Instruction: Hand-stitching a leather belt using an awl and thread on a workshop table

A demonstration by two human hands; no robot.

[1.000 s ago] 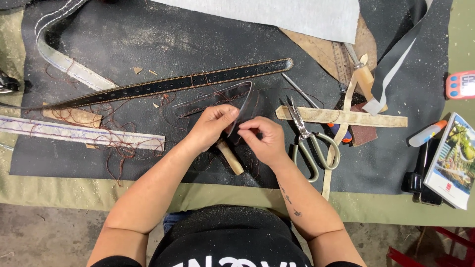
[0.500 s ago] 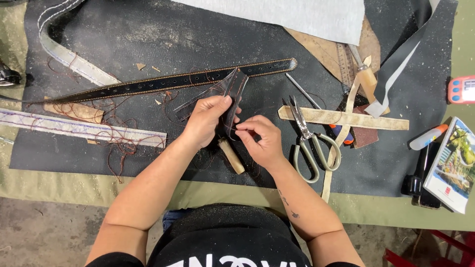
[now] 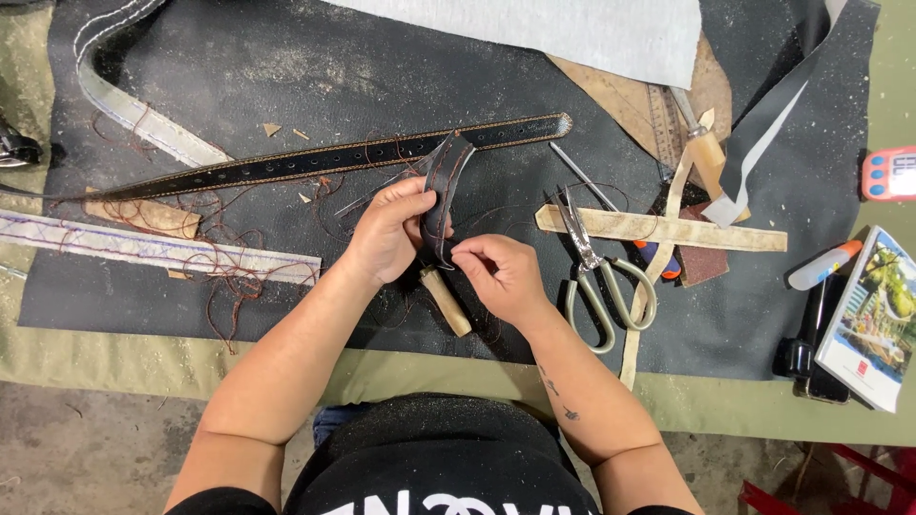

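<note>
My left hand (image 3: 386, 232) grips a short, curved dark leather strap (image 3: 442, 191) and holds it upright on edge. My right hand (image 3: 501, 275) pinches at the strap's lower end, where thin brown thread trails; whether a needle is between the fingers I cannot tell. A wooden tool handle (image 3: 447, 300) lies on the mat just under both hands. A long black stitched belt (image 3: 315, 162) runs across the mat behind the strap.
Scissors (image 3: 596, 277) lie right of my hands beside a tan leather strip (image 3: 668, 229). Tangled brown thread (image 3: 234, 277) and pale stitched strips (image 3: 143, 243) lie left. A white cloth (image 3: 572, 29), a glue bottle (image 3: 825, 265), a booklet (image 3: 878, 319) and a black mat (image 3: 239, 57) surround them.
The leather strap has been lifted from lying flat on the mat and turned upright in my left hand. My right hand shifted to its lower end.
</note>
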